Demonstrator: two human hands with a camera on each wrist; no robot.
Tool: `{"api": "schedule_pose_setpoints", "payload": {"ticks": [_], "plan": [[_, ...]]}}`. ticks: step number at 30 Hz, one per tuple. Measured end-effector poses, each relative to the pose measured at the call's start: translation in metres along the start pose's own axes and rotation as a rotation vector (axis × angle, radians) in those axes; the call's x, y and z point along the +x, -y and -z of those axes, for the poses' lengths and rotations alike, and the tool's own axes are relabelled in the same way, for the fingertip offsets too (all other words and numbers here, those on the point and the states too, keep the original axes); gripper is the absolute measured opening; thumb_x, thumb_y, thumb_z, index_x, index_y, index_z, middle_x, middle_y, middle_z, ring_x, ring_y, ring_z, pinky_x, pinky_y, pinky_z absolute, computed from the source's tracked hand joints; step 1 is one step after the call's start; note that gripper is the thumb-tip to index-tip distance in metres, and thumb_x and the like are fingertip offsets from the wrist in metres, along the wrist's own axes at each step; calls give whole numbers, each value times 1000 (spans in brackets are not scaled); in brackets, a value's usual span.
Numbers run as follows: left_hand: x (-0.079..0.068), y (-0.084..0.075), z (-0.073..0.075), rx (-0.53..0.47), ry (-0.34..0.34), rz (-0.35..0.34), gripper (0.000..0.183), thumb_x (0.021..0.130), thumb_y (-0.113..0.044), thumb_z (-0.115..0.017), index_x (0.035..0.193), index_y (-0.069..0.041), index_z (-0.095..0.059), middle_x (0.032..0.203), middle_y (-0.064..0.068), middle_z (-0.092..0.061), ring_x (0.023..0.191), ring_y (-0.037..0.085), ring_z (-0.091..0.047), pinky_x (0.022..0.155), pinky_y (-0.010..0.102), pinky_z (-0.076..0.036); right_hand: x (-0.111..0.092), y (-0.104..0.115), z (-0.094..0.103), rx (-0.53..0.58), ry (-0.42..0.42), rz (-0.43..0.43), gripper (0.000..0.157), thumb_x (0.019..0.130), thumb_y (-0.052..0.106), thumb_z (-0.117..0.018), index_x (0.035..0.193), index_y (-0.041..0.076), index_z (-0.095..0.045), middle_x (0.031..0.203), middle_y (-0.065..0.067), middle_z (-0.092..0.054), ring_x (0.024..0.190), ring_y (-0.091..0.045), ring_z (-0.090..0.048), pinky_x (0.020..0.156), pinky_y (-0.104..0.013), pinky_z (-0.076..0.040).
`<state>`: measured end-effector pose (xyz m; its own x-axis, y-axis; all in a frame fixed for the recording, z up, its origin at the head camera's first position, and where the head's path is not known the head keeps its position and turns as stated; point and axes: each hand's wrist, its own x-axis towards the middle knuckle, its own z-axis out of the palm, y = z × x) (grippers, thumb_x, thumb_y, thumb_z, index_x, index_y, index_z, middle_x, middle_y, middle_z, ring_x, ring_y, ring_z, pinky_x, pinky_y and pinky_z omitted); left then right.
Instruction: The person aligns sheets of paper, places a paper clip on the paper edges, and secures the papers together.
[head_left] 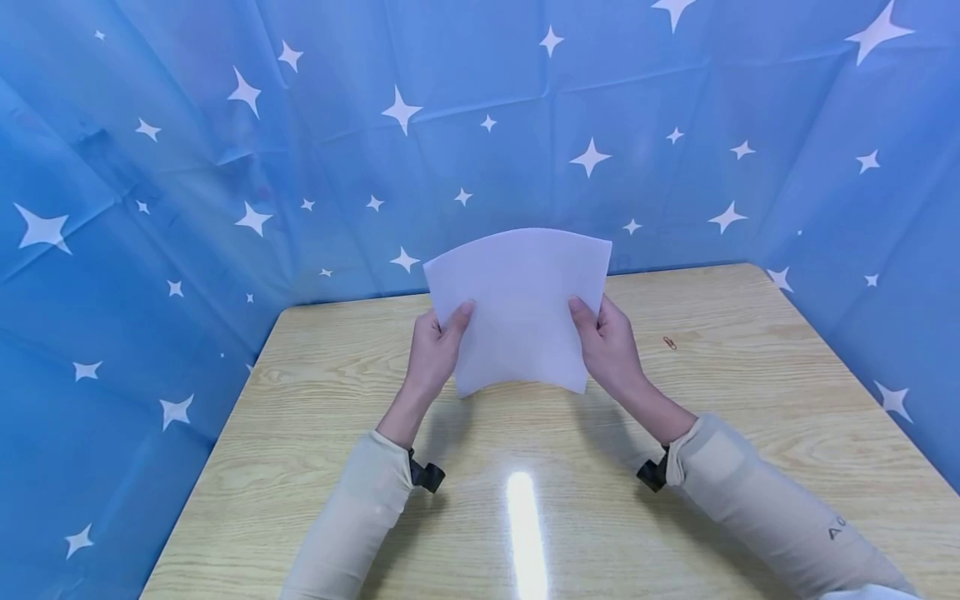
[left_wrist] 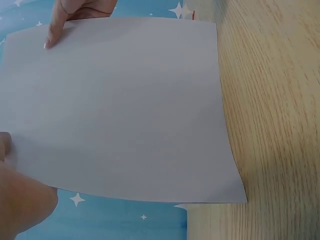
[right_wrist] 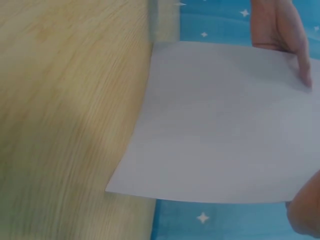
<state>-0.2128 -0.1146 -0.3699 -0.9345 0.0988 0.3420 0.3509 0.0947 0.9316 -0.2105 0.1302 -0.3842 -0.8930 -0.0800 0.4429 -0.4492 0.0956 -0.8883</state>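
Fingers [head_left: 428,327] and thumb of the left hand [head_left: 433,357] pinch the left side edge of a plain white sheet of paper [head_left: 521,308]; the right hand [head_left: 613,354] pinches the opposite edge likewise. Both thumbs lie on the near face, pointing inward, while most of the other fingers are hidden behind, so I cannot tell whether these are spread or pressed together. Held between the 2 hands, over the far half of a wood-grain table [head_left: 300,433], the paper faces the wearer and bows, its top and bottom edges arching upward. I cannot tell whether its bottom edge touches the tabletop. 1 red paper clip [head_left: 670,342] lies on the table to the right of the right hand, apart from it. 2 beige sleeves [head_left: 352,517] cover the forearms, with a black wrist strap [head_left: 427,477] showing at each cuff. Behind hangs a blue cloth [head_left: 330,150] printed with white 4-pointed stars.
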Motion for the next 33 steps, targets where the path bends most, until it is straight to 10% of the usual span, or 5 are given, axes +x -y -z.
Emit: {"api": "schedule_pose_setpoints", "payload": {"ticks": [33], "plan": [[1,16,-5,11,4,-50,38,102,-37,-50,107,-3,-66,106,10,-71,98,23,-69,86,41,-53,-5,29,-2,-42,16,19,29,106,14,-37,126,-3,-51,113,-24,-64,98,-42,-64,78,-49,-54]]}}
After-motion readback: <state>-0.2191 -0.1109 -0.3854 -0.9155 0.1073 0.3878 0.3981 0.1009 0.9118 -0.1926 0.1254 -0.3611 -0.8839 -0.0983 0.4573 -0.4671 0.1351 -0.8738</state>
